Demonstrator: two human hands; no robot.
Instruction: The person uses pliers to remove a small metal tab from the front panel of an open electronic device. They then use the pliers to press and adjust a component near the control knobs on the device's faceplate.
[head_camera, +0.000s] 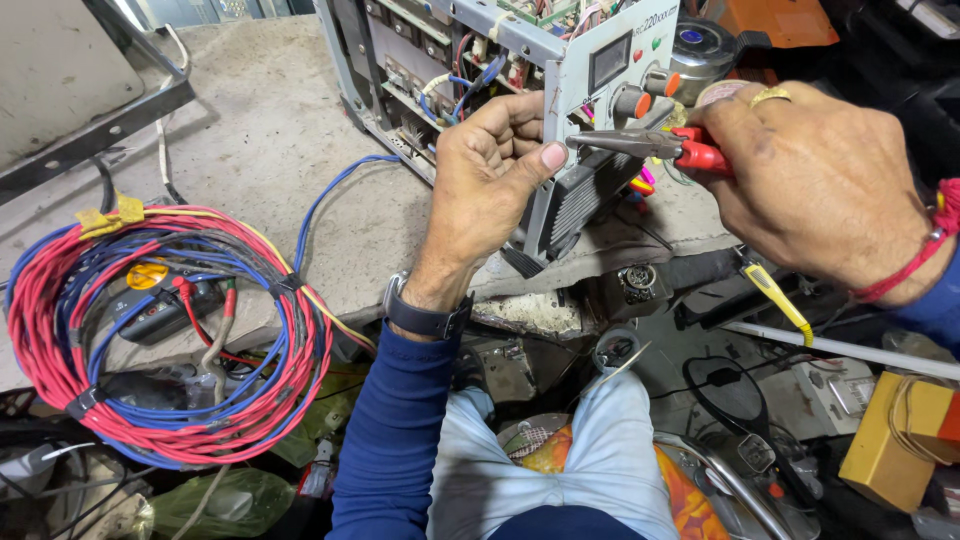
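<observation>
Rough grey concrete (250, 120) serves as our bench, cracked along its near edge, with clutter crowding the floor below it. At the far side, right of centre, stands an opened electrical unit (520, 70), its white front panel carrying a small dark display and orange knobs, its bared side showing circuit boards and blue wiring. Our left hand (490, 175) curls against the near corner of that panel, fingers folded in and the thumb stretched out to the right, its tip just touching the nose of the pliers (650, 147); whether anything is pinched inside the curled fingers we cannot tell. Our right hand (815, 185) is wrapped around the red handles of those long-nosed pliers, holding them level with the closed metal tip pointing left at the panel's edge. A gold ring sits on one finger and a red thread circles the wrist. On the left of the concrete lies a big coil of red and blue wire (160, 340) bound with black ties, ringing a dark multimeter (160, 310) with red probes. Near right, on the floor, we see a yellow box (885, 450) and a yellow-handled tool (775, 295).
</observation>
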